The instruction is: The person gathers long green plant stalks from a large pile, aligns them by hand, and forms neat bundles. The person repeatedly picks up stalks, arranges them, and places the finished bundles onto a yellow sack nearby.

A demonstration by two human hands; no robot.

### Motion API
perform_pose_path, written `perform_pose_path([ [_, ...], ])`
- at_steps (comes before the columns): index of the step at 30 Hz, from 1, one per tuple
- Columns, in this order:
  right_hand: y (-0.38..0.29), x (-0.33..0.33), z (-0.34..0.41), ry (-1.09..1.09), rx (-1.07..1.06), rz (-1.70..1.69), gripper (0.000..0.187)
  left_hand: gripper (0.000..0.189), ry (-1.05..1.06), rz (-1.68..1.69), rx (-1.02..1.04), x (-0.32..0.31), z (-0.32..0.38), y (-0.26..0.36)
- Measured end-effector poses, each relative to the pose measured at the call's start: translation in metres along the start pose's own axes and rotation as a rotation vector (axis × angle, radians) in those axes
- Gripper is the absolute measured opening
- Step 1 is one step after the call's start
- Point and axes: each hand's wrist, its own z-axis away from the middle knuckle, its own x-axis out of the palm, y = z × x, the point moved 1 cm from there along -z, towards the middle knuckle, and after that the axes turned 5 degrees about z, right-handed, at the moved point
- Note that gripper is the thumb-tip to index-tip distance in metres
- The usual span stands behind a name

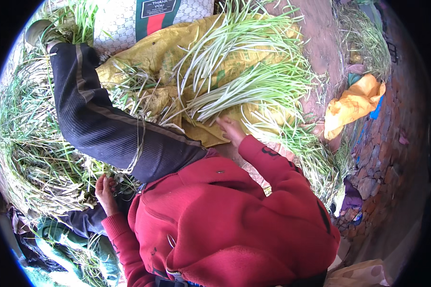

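My left hand (106,192) is low at the left beside my dark trousers, its fingers curled at the edge of a large heap of loose green and dry stalks (50,168). Whether it pinches a stalk I cannot tell. My right hand (230,130) is near the cut pale ends of a bundle of long green-and-white stalks (237,89); whether it grips any is unclear. That bundle lies on a yellow woven sack (154,39), below a second bundle of similar stalks (215,46). Short loose scraps lie on the sack near my knee. A thin strand rests across my thigh.
A white patterned bag (115,28) with a green and red stripe stands at the top. An orange plastic bag (352,107) lies at the right, near broken bricks (377,158). More stalks (319,165) are heaped beside my right arm. A green cloth or sack (57,251) lies at lower left.
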Motion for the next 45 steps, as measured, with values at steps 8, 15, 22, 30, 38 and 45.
perform_pose_path([
  [8, -0.159, -0.036, -0.096, 0.450, -0.718, 0.149, 0.042, 0.026, 0.032, 0.011, -0.002, -0.003, 0.008, -0.001],
  [15, -0.190, 0.011, -0.194, 0.409, -0.629, -0.317, 0.034, 0.027, 0.159, 0.062, 0.048, 0.001, 0.040, 0.020],
  [22, -0.208, -0.028, -0.085, 0.765, -0.975, 1.236, 0.067, 0.028, 0.136, 0.035, 0.024, 0.006, 0.042, 0.018],
  [30, -0.244, 0.019, -0.115, 0.406, -1.480, 1.923, 0.053, 0.025, 0.088, 0.011, -0.023, 0.005, 0.042, 0.008],
  [38, -0.228, 0.015, -0.122, 0.274, -1.396, 1.847, 0.029, 0.025, 0.073, 0.010, -0.013, 0.009, 0.048, 0.010],
  [45, -0.232, 0.008, -0.117, 0.241, -1.286, 1.642, 0.023, 0.027, 0.106, 0.063, 0.072, 0.000, 0.059, 0.009],
])
